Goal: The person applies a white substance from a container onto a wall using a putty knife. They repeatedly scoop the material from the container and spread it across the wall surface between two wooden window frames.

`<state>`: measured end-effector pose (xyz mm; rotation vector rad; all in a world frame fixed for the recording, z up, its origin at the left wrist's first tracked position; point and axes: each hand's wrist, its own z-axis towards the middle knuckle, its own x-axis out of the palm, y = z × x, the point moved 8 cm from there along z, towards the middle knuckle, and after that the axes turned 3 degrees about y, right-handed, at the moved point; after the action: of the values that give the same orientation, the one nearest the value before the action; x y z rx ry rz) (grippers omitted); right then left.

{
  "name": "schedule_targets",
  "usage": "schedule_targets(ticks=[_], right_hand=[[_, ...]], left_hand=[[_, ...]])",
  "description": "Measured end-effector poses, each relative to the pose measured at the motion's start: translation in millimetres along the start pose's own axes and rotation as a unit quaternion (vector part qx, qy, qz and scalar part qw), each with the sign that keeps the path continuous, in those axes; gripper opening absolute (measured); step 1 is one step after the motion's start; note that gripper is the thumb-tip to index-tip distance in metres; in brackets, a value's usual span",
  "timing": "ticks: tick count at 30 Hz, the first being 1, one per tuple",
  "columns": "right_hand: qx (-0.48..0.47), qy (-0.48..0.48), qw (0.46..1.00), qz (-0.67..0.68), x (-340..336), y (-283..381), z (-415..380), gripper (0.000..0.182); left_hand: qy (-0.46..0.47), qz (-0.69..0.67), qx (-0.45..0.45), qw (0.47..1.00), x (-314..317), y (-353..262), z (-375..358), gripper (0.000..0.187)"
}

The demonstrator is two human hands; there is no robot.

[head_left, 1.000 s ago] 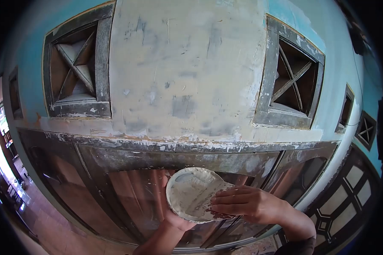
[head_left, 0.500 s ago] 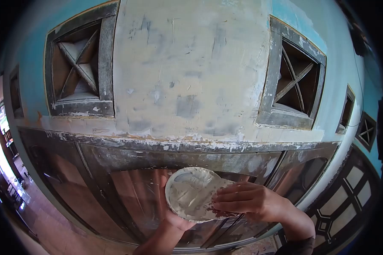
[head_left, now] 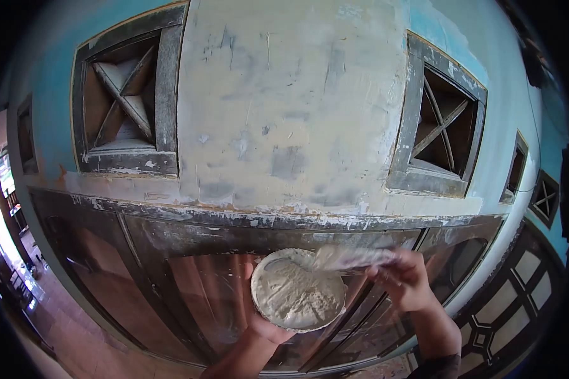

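Across the background runs one patchy wall point(head_left: 338, 120), with a wooden window frame point(head_left: 278, 237) below its pale middle. Drips could land on the frame or smear the glass panes point(head_left: 215, 284) if a loaded tool tips, since the work is held right in front of them. The left hand point(head_left: 267, 327) cradles the bowl point(head_left: 254, 295) from below and along its left side, with no other support visible; a slack grip or a hard push on the rim could tilt it and spill the paste point(head_left: 300, 295). The right hand point(head_left: 406, 281) pinches a flat scraper point(head_left: 351, 258), coated and blurred, at the bowl's upper right edge; whether the two touch, I cannot tell. Too thick a load might slide off the scraper and miss the bowl.

Counted by size: one wall, one long frame, at least three glass panes, five vents point(head_left: 123, 100) in view (two large, three looking smaller toward the edges), two hands, one bowl, one scraper. Paste makes one mass in the bowl, besides that scraper's coating.
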<state>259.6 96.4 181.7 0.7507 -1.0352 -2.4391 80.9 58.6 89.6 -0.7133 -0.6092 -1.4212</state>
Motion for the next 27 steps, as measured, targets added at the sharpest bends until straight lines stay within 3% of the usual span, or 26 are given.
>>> schedule_targets(ticks=[1,3,4,6,7,9,10,12,13,15,16,17,19,24,26,27], right_hand=[[0.02,-0.019,0.995,0.092,-1.9,-5.5,5.0,0.015],[0.017,-0.032,0.986,0.161,-6.4,-10.5,13.2,0.015],[0.015,-0.042,0.972,0.232,-8.4,-10.6,17.1,0.015],[0.018,-0.046,0.961,0.273,-4.6,-2.0,21.0,0.019],[0.037,-0.06,0.954,0.292,-7.2,-6.4,21.7,0.02],[0.041,-0.067,0.943,0.324,-9.5,-0.2,26.7,0.025],[0.028,-0.068,0.945,0.319,-12.8,11.1,31.1,0.025],[-0.043,-0.09,0.962,0.255,-24.5,42.4,44.2,0.027],[-0.149,-0.086,0.968,0.182,-36.2,62.0,52.7,0.027],[-0.299,-0.166,0.934,-0.102,-50.4,114.3,66.4,0.024],[-0.29,-0.246,0.859,-0.343,-56.8,140.8,68.9,0.023],[-0.37,-0.302,0.748,-0.462,-39.9,179.4,77.6,0.024],[-0.387,-0.31,0.679,-0.541,-44.9,209.3,107.9,0.031],[-0.445,-0.309,0.612,-0.577,-84.1,234.1,187.6,0.044],[-0.428,-0.311,0.62,-0.579,-97.8,238.0,208.3,0.046],[-0.418,-0.316,0.628,-0.575,-102.9,237.6,216.4,0.048]], left_hand=[[0.002,0.0,-0.001,1.0,4.1,0.0,-1.1,0.068],[-0.135,-0.055,0.004,0.989,-10.1,1.3,-9.7,0.067],[-0.132,-0.055,0.002,0.99,-14.1,1.0,-9.5,0.067],[-0.02,-0.065,-0.008,0.998,-7.5,-0.3,-4.6,0.073],[-0.016,-0.063,-0.011,0.998,-6.3,-0.3,-4.9,0.073],[-0.095,0.099,-0.037,0.99,-12.1,-0.7,0.6,0.083],[-0.083,0.103,-0.041,0.99,-9.1,0.0,3.1,0.083],[-0.091,0.082,-0.065,0.99,-8.9,0.9,2.7,0.095],[-0.08,0.077,-0.069,0.991,-1.2,2.7,4.3,0.099],[-0.077,0.091,-0.073,0.99,-6.2,-3.8,5.3,0.099],[-0.078,0.104,-0.077,0.989,-8.8,-7.5,4.3,0.099],[-0.077,0.104,-0.077,0.989,-8.1,-9.9,2.9,0.099],[-0.09,0.144,-0.035,0.985,-7.2,-22.1,1.7,0.089],[-0.144,0.188,0.037,0.971,25.2,-48.1,-3.1,0.09],[-0.044,0.105,0.026,0.993,57.3,-46.4,1.1,0.084],[-0.099,0.127,0.062,0.985,38.4,-60.0,-4.5,0.08]])
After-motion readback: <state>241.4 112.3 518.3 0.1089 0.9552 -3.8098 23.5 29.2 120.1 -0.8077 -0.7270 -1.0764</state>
